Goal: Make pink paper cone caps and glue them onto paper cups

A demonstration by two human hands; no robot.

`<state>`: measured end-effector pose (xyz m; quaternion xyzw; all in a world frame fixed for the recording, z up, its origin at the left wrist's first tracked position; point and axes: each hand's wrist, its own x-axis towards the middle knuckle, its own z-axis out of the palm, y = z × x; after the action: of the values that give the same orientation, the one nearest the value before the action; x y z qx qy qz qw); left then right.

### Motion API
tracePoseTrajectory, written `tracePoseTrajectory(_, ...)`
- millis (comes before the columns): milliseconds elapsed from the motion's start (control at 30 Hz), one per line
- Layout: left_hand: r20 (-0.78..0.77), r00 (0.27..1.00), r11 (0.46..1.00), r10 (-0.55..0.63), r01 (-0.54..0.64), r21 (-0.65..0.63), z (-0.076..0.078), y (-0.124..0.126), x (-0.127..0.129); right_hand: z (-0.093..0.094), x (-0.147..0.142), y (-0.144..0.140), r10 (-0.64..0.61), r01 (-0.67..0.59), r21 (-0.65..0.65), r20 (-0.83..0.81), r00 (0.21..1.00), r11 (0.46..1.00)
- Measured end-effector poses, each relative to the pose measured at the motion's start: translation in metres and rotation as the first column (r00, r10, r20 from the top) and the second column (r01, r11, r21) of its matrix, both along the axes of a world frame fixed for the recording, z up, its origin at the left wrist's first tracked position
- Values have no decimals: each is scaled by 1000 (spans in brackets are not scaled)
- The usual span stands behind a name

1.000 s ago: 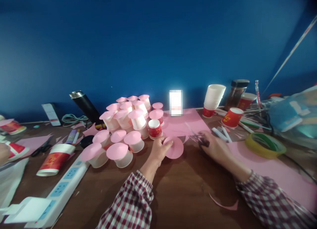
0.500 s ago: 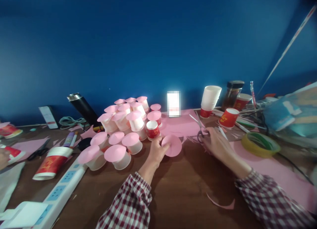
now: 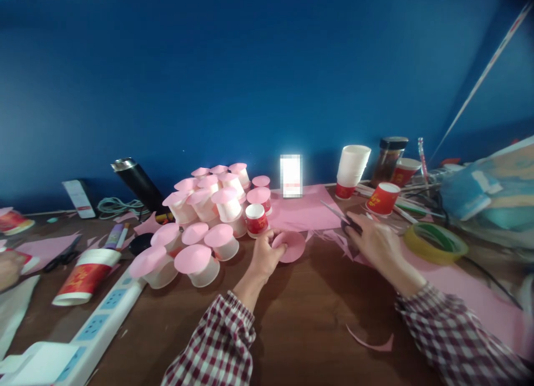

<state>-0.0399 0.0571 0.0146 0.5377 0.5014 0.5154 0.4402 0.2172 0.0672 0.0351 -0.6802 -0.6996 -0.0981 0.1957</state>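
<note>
Left hand: left hand [image 3: 263, 258] pinches a pink paper disc [image 3: 292, 246] by its left rim, thumb on top, fingers under; the disc is tilted, its face turned up and toward the camera, just above the table [image 3: 308, 313].
Right hand: right hand [image 3: 373, 242] is closed around the handles of the scissors [image 3: 344, 218]; the hand rests low at the edge of the pink sheet.
Key relation: the disc lies to the left of the scissors, a short gap between them; the scissor blades run away from the hand toward the far left, over the pink paper sheet [image 3: 306, 208], not toward the disc. The left hand is the nearer to the disc, the right to the scissors.
Blades: whether parted or together cannot be told; too small and blurred.
Between the hands: pink offcuts [image 3: 334, 238] on bare brown wood; nothing upright stands there.
Left of the disc: a cluster of white cups capped with pink discs [image 3: 204, 219], some lying on their sides; one red paper cup [image 3: 255, 220] stands just beyond the left hand's fingertips.
Far edge, right: stack of white cups [image 3: 351, 169], dark jar [image 3: 387, 158], red cup [image 3: 381, 198].
Right side: roll of tape [image 3: 436, 242] on a larger pink sheet.
Near edge: curved pink scrap [image 3: 371, 344].
Left side: power strip [image 3: 100, 313], fallen red cup [image 3: 85, 275], dark flask [image 3: 137, 183].
Left edge: part of another person's hand [image 3: 8, 266].
</note>
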Motion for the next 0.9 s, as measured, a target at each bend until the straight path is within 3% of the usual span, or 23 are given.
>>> tracePoseTrajectory(200, -48, 999, 999, 1, 2, 48, -4, 1, 1, -2, 10, 5, -20, 27, -108, 65, 998, 994)
tracePoseTrajectory(400, -250, 965, 983, 79, -33, 182, -1, 0, 0, 1, 11, 5, 5, 7, -134, 84, 996, 991)
tracePoseTrajectory(500, -297, 949, 976, 110, -45, 215, 2, -3, 1, 3, 9, 3, 14, -6, -101, 76, 997, 995)
tracePoseTrajectory(633, -216, 973, 973, 76, -26, 229, 3, -5, 4, 0, 8, 2, 27, -26, -32, 33, 999, 999)
tracePoseTrajectory(900, -189, 976, 947, 105, -40, 320, -1, -4, 3, -12, 9, 9, 162, -159, 98, -28, 986, 982)
